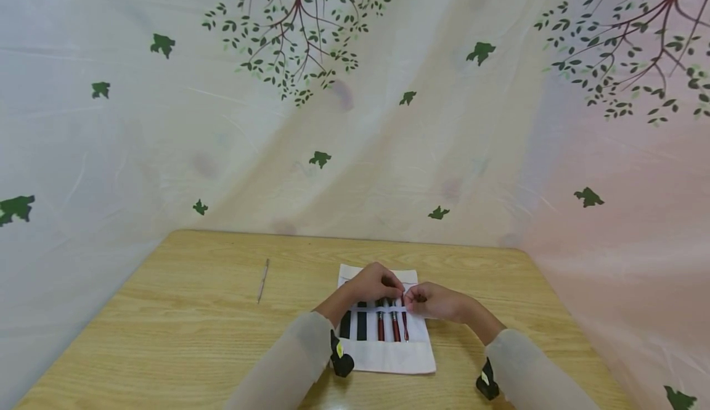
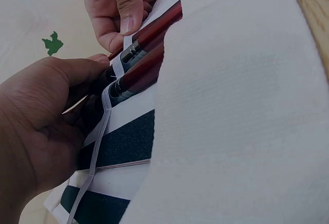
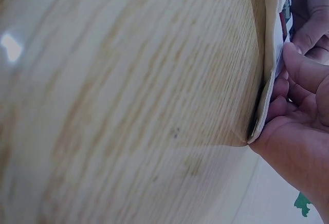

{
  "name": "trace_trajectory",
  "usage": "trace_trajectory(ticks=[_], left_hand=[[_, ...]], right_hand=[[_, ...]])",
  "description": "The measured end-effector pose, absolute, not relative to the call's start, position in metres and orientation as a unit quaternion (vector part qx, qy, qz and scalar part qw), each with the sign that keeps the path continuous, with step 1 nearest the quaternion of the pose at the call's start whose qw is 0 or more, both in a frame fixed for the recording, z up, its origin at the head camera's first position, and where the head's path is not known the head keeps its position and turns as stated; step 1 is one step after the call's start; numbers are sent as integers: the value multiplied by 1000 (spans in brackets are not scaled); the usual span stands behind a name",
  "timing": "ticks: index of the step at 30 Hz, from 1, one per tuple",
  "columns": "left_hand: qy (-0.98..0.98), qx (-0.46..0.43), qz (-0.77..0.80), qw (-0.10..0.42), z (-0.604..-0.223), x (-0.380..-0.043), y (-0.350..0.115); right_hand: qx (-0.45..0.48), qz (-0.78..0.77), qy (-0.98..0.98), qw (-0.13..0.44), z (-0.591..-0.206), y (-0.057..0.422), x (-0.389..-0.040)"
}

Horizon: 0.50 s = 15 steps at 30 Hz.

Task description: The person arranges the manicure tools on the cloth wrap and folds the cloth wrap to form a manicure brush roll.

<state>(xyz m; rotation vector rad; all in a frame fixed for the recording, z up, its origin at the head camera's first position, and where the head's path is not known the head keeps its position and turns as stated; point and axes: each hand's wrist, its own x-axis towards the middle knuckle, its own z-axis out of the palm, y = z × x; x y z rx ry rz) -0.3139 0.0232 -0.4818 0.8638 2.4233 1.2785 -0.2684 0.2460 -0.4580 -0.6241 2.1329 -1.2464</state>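
Observation:
A white cloth tool pouch [image 1: 388,357] lies on the table with a white elastic band [image 2: 107,98] across it. Two brushes with red handles [image 1: 395,327] and black flat pieces [image 2: 126,141] stand under the band, lower ends in the pocket. At the right end is a thin dark-red tool [image 1: 405,325]. My left hand [image 1: 374,283] reaches over the pouch, thumb and fingers pinching the upper end of the thin tool. From the right, my right hand [image 1: 438,302] pinches the elastic band beside that tool. Its lower fingers lie at the pouch's edge in the right wrist view.
A slim pale stick [image 1: 263,280] lies on the wooden table [image 1: 194,317] left of the pouch. A pale curtain [image 1: 360,188] printed with leaves and branches hangs behind the table's far edge. Both sleeved wrists carry small black cameras [image 1: 341,360].

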Motion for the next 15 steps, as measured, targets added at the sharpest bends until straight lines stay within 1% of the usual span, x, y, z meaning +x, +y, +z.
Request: trace_trajectory(ticks=[15], left_hand=[[841, 289, 434, 141, -478, -310, 24]], right_hand=[[-242, -470, 799, 287, -460, 247, -269]])
